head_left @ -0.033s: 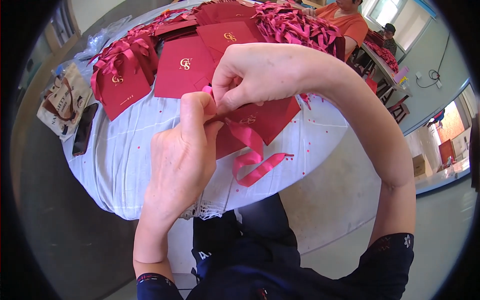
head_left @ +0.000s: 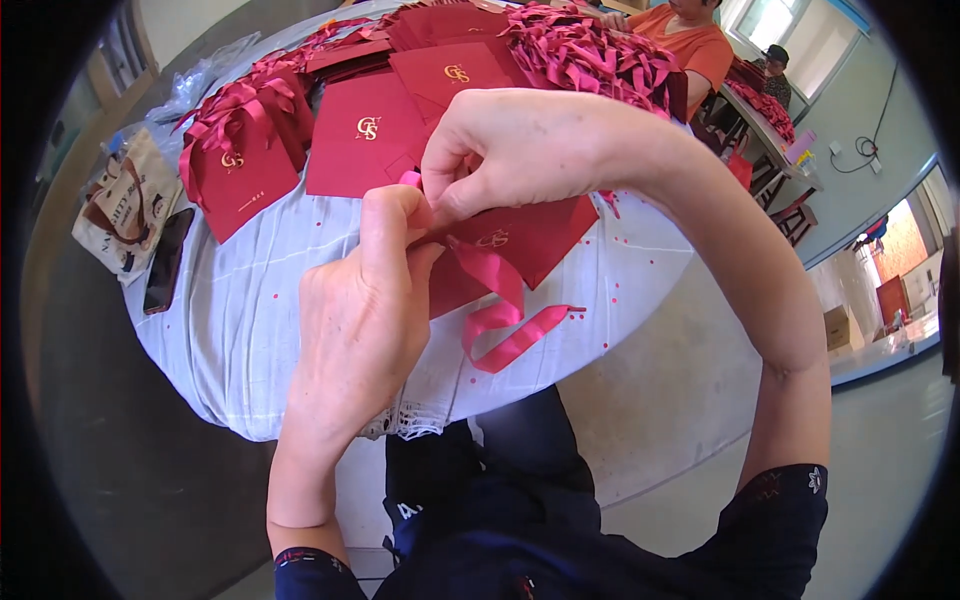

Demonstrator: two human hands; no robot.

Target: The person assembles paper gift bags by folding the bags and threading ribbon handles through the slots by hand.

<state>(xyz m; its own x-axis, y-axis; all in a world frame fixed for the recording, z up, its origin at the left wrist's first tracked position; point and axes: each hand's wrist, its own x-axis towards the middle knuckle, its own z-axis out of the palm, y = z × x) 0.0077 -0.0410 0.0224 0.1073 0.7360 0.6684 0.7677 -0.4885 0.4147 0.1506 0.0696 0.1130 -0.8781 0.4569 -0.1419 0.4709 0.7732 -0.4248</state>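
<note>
Your hands (head_left: 355, 300) cover part of the red bag (head_left: 545, 240), hiding from view just what your right one pinches.

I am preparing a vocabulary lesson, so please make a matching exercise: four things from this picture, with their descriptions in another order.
1. nearest ribbon
2. phone
3. tote bag
4. tablecloth

A. cream, brown-handled
B. white, lace-edged
C. pink, hanging in loose curls
D. dark, flat, rectangular

Pairs: 1-C, 2-D, 3-A, 4-B
</note>
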